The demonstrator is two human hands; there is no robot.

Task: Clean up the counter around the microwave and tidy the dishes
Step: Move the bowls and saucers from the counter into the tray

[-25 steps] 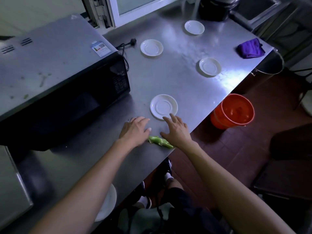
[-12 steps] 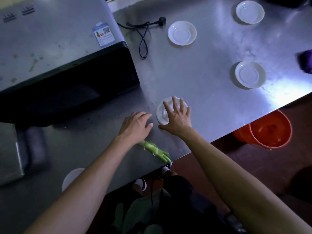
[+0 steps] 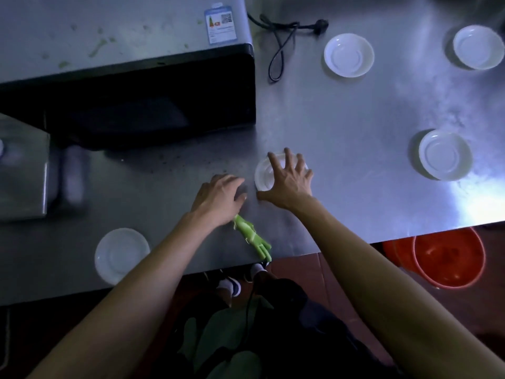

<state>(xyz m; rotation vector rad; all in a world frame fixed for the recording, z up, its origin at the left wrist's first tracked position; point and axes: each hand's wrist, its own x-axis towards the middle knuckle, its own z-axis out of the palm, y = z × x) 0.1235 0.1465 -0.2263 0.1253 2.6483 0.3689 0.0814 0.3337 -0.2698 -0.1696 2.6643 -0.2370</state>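
My right hand (image 3: 289, 179) lies with fingers spread on top of a white saucer (image 3: 261, 173) in front of the black microwave (image 3: 123, 86). My left hand (image 3: 218, 196) rests palm down on the steel counter (image 3: 341, 127) just left of it, fingers loosely curled. A green vegetable scrap (image 3: 252, 237) lies on the counter, one end under the heel of my left hand and the other at the counter's near edge. More white saucers sit at the back (image 3: 349, 55), back right (image 3: 478, 47), right (image 3: 445, 154) and near left (image 3: 121, 255).
The microwave's power cord (image 3: 281, 36) lies loose behind it. Green smears mark the microwave's top. A steel box (image 3: 21, 170) stands at the left. An orange bucket (image 3: 448, 255) sits on the floor below the counter's right edge.
My right hand has moved forward from beside the green scrap onto the nearest saucer, fingers spreading. My left hand has barely moved. My view has tilted down over the counter.
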